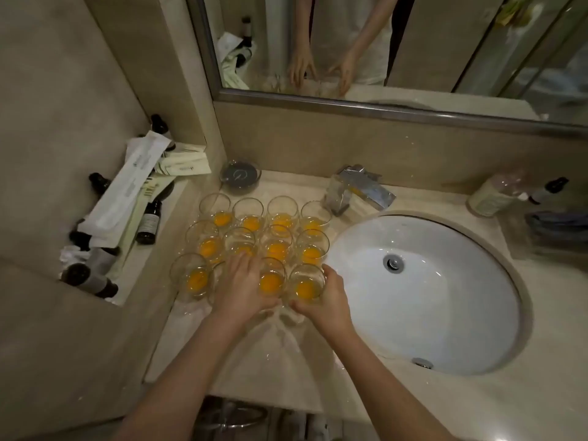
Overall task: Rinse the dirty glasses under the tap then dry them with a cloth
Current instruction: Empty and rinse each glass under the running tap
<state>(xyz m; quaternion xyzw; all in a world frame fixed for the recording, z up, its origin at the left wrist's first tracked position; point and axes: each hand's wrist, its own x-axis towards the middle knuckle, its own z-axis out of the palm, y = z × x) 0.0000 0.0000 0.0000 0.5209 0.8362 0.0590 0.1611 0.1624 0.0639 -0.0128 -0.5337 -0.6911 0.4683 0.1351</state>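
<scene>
Left hand (245,286) – fingers curled round a front-row glass (271,281). Right hand (324,302) – fingers wrapped round the next glass (307,286), beside the sink (445,313). Glasses (251,222) with orange dregs, in rows, counter (286,361) left side. Tap (362,189) at back edge.

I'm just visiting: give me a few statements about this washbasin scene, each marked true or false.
1. The glasses hold orange residue. True.
2. Water is running from the tap. False: no stream shows and the sink looks dry.
3. The right hand grips a front-row glass. True.
4. The glasses stand right of the sink. False: they stand left of it.
5. The left hand holds a cloth. False: it grips another glass.
</scene>
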